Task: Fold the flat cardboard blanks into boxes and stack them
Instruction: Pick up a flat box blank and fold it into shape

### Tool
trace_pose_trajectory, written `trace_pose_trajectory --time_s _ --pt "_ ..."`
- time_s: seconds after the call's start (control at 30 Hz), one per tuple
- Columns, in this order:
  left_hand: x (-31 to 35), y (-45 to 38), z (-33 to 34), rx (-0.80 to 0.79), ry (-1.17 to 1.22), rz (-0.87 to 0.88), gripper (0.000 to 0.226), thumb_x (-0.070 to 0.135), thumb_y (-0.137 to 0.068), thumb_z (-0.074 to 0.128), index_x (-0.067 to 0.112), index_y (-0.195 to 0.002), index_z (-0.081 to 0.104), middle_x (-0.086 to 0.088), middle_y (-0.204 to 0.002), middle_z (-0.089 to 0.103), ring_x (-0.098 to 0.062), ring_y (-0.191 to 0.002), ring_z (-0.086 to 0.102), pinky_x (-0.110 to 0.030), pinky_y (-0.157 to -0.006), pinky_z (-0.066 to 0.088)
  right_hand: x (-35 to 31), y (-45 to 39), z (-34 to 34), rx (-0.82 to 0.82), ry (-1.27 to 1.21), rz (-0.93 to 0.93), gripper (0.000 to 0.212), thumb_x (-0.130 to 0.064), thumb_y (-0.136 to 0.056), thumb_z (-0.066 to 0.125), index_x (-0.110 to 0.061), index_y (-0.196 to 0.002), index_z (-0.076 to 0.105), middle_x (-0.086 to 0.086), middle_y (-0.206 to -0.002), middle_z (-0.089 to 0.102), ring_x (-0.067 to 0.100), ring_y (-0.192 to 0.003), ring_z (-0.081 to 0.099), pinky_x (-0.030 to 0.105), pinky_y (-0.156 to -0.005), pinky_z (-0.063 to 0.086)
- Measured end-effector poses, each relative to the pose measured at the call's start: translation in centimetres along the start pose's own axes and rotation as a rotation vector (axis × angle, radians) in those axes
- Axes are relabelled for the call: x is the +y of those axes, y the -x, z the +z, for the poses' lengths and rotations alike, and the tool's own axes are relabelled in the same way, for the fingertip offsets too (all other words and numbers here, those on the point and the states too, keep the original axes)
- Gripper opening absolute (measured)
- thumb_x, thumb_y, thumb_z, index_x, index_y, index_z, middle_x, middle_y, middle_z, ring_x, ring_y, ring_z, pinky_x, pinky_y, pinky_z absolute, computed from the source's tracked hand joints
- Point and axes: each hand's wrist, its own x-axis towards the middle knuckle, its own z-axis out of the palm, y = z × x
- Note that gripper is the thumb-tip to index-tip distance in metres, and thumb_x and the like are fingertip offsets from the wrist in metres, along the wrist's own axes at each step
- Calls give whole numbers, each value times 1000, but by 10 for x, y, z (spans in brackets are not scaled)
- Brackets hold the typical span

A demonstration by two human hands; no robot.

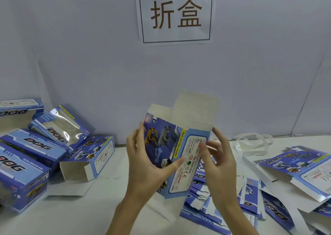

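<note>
We stood at a white table (100, 215), folded toy dog boxes (34, 156) heaped at left and flat blanks (250, 195) spread at right, below a wall sign (176, 13). Our left hand (148, 165) grasped the half-formed box (172, 149) held upright at centre, top flaps open; our right hand (217, 161) pinched its far side.
</note>
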Motion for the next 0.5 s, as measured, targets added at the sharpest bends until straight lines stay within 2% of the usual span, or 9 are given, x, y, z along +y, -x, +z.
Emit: trace_pose_trajectory --time_s 0.07,0.1,0.13,0.17,0.2,0.3,0.37,0.43,0.5 --pt "9 2 3 112 -138 119 135 87 -64 74 28 -167 10 14 -152 24 -9 -146 35 -38 -104 57 -1 7 9 -49 27 -40 65 -56 -97 63 -58 -154 32 -21 -127 66 6 -120 67 26 -84 63" --pt "12 4 5 136 -196 197 133 87 -69 71 24 -168 9 7 -152 26 -15 -143 39 -40 -100 59 -3 11 15 -110 2 -11 81 -65 -92 66 -57 -159 21 -22 -138 63 6 -125 65 26 -89 62" --pt "14 5 7 137 -252 272 128 86 -74 68 20 -168 10 3 -151 29 -21 -138 44 -41 -94 62 -3 12 21 -166 -38 36 99 -72 -83 72 -52 -162 15 -21 -144 60 6 -128 64 25 -91 61" --pt "14 6 7 122 -290 329 123 85 -78 65 18 -167 13 1 -150 30 -23 -133 47 -39 -90 63 -3 12 24 -197 -81 77 108 -74 -77 76 -44 -163 18 -18 -142 63 8 -126 66 25 -90 61" --pt "13 7 7 96 -290 359 118 83 -80 65 18 -167 17 3 -148 31 -22 -130 48 -34 -90 62 -4 10 25 -201 -127 106 104 -69 -77 80 -34 -161 28 -12 -135 69 13 -121 70 26 -86 62" --pt "10 3 -2 20 -123 344 92 67 -87 71 22 -159 36 8 -140 39 -20 -127 51 -18 -94 55 -4 -1 17 -132 -139 116 62 -46 -87 77 -12 -136 57 4 -111 78 25 -107 76 27 -75 64" --pt "11 -1 -8 22 -2 320 63 51 -93 71 30 -148 48 7 -135 47 -21 -122 57 -15 -91 54 -7 -8 8 -121 -120 96 56 -64 -81 78 -23 -118 67 3 -106 78 25 -103 76 30 -75 64" --pt "12 -5 -13 38 80 287 53 49 -94 70 36 -141 50 6 -139 52 -24 -127 58 -24 -96 55 -15 -14 4 -142 -76 67 65 -82 -70 74 -36 -116 68 0 -106 77 24 -103 76 35 -82 64" --pt "14 -6 -16 -27 197 227 61 49 -95 69 38 -149 42 4 -152 50 -27 -139 52 -43 -104 54 -18 -18 4 -192 -62 -5 75 -72 -81 73 -32 -141 53 4 -111 75 24 -103 75 36 -87 63"
